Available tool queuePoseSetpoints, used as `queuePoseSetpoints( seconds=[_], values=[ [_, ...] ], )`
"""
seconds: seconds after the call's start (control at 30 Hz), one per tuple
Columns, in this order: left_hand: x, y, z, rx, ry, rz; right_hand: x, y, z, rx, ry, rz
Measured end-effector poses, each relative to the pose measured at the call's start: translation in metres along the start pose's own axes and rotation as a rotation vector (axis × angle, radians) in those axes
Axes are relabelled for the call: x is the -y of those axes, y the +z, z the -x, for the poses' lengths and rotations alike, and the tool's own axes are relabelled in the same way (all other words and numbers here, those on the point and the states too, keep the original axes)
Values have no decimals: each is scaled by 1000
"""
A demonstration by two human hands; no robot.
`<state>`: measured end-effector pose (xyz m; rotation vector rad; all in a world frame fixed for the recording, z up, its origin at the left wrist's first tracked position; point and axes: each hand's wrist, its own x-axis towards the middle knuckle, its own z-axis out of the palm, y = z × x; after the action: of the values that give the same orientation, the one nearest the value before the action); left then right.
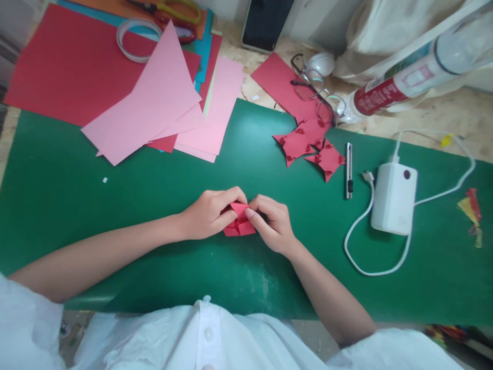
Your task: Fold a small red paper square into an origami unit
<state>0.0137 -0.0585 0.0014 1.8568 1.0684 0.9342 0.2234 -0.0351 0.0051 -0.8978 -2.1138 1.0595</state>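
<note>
A small red folded paper piece (239,227) is held between both hands over the green mat (162,277). My left hand (213,211) pinches its left and upper side, with the thumb lying across the folds. From the right, my right hand (272,222) grips the upper right edge between thumb and fingers. Parts of the paper are hidden under the fingers. Beyond my right hand lie several finished-looking red paper stars (296,144) with curled points, and a slim craft knife (348,172) rests beside them.
Pink paper sheets (154,97) and a red sheet (69,67) overlap at the back left, under a tape roll (122,41) and scissors (181,13). Eyeglasses (314,85), a phone (266,23) and a clear tube (400,92) stand behind. A white power bank (393,200) with cable lies right.
</note>
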Motion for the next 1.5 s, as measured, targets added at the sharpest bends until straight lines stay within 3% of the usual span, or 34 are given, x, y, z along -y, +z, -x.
queuePoseSetpoints(
  seconds=[0.93, 1.27, 1.5],
  values=[
    [2, 0, -1, -41, 90, -56, -2, 0, -1, 25, -28, 33],
    [4, 0, 0, 53, -36, -1, -2, 0, 0, 31, -18, 42],
    [3, 0, 1, 61, -13, -23, -2, -1, -1, 27, -36, 57]
  ],
)
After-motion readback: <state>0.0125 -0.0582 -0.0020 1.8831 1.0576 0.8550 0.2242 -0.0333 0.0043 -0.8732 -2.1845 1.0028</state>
